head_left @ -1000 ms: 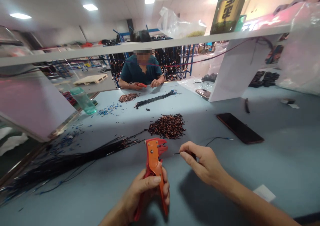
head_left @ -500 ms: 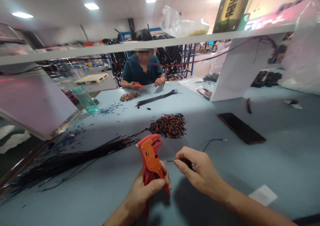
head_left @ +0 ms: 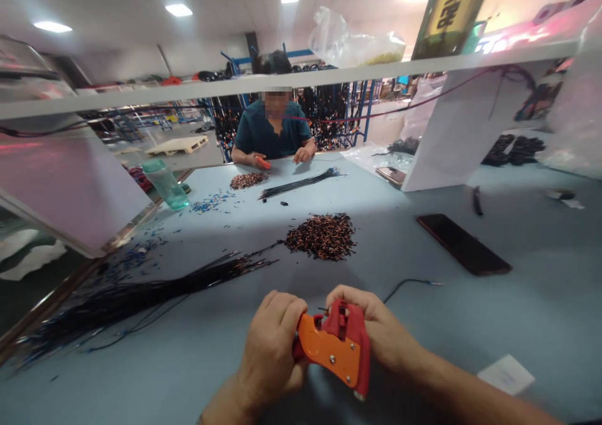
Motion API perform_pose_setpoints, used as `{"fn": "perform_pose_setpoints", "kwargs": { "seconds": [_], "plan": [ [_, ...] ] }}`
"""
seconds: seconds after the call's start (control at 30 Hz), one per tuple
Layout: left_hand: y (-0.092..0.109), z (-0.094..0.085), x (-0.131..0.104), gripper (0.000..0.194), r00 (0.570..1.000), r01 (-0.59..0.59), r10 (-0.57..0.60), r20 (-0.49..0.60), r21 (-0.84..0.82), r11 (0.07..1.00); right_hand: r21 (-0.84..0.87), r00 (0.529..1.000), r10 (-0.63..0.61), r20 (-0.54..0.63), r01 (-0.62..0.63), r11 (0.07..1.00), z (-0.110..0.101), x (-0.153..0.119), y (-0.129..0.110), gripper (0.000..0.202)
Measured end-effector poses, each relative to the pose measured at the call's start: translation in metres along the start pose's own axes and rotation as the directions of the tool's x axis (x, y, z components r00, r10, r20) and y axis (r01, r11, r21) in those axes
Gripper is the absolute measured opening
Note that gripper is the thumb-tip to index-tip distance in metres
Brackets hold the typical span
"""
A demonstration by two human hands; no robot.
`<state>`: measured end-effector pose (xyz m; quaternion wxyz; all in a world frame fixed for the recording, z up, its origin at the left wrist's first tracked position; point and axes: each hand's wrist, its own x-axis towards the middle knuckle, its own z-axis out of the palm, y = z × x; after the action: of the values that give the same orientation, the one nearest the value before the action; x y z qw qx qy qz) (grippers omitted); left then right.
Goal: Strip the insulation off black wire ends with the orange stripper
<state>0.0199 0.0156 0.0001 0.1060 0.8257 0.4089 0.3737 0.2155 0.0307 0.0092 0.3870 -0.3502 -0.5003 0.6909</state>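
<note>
My left hand [head_left: 275,346] is closed around the handles of a red and orange wire stripper [head_left: 332,353], its head turned to the right. Behind the stripper's jaws, my right hand [head_left: 376,321] pinches a thin black wire [head_left: 409,281]. The wire's tail curves out past my right hand over the tabletop and has a metal tip. A short dark end of it shows at the jaws; the right fingertips are partly hidden by the tool. Beyond the hands lies a heap of small black and copper-coloured offcuts [head_left: 322,237].
A long bundle of black wires [head_left: 155,299] lies at the left. A dark phone [head_left: 463,243] and a white card [head_left: 506,375] are at the right. Across the table sits a person [head_left: 273,133] holding a red tool. A green bottle [head_left: 164,183] stands far left under the shelf [head_left: 291,81].
My left hand has swung the wire stripper over to the right, so its head now points at my right hand. The wire's end has come to the jaws.
</note>
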Motion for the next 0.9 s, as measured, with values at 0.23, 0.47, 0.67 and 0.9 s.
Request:
{"fn": "perform_pose_setpoints", "kwargs": {
  "seconds": [0.23,0.47,0.67,0.9],
  "plan": [
    [0.0026,0.0007,0.0025,0.025,0.985,-0.145,0.161,-0.067,0.200,0.969,-0.049,0.997,-0.032,0.068,0.035,0.998,-0.0020,-0.0002,0.0057,0.014],
    [0.0019,0.0012,0.0029,0.027,0.981,-0.150,0.173,-0.085,0.228,0.962,-0.090,0.998,-0.022,0.050,0.027,0.996,-0.0009,-0.0004,0.0052,0.015],
    [0.0001,0.0020,0.0020,0.028,0.981,-0.156,0.179,-0.077,0.240,0.958,-0.096,0.997,-0.038,0.067,0.044,0.994,-0.0019,0.0010,0.0055,0.018],
    [0.0001,0.0002,0.0035,0.024,0.982,-0.159,0.178,-0.069,0.226,0.961,-0.115,0.993,-0.095,0.071,0.102,0.988,0.0000,-0.0002,0.0041,0.015]
  ]
}}
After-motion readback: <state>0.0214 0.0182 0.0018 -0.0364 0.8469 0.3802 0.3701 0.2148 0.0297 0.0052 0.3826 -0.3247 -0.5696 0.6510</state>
